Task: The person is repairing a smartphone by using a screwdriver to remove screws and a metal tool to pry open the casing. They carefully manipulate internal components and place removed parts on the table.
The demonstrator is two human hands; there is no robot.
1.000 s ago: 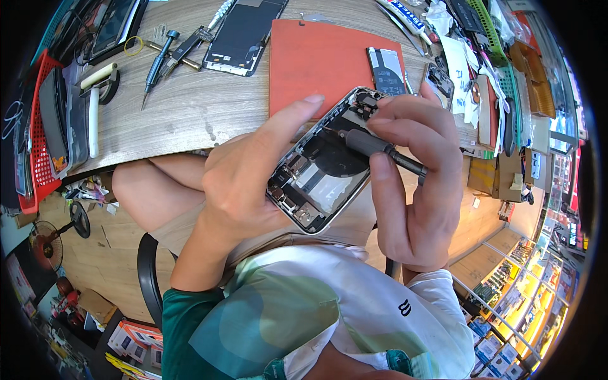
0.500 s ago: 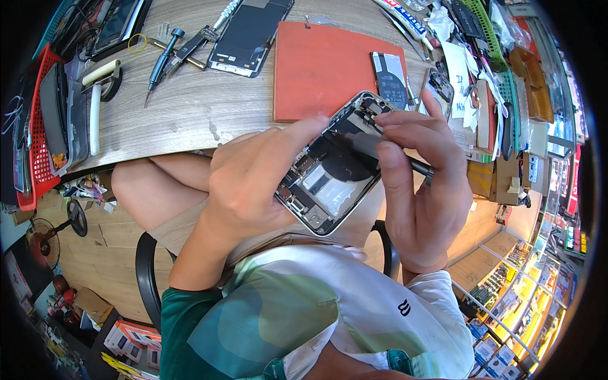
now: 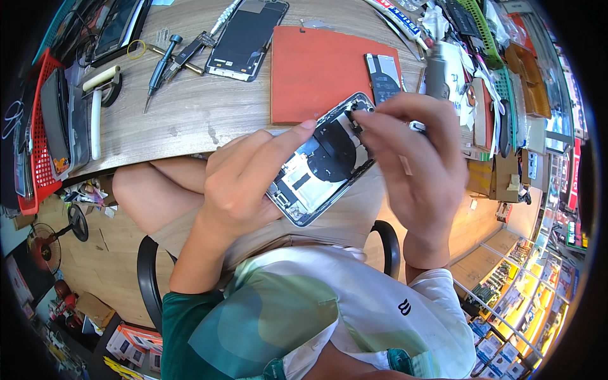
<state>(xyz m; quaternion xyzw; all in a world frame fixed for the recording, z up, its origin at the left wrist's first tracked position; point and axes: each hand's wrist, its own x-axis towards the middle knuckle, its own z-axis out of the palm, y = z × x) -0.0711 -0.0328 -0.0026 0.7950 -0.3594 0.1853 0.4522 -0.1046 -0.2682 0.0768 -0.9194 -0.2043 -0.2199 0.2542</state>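
Right, on my feed the phone shell (image 3: 318, 168) shows a glossy metal rim, with a smooth matt black disc (image 3: 342, 152) inside. I'm seeing a dull matt grip on the grey screwdriver (image 3: 436, 79), dry wood grain across the table (image 3: 145, 130), a flat-finished red mat (image 3: 316, 76), perforated plastic on the basket (image 3: 41, 130), soft cloth on the shirt (image 3: 285, 304).

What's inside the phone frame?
A rounded black patch and a bright pale area show inside the phone frame. The right hand covers part of the far end; what lies beneath cannot be seen.
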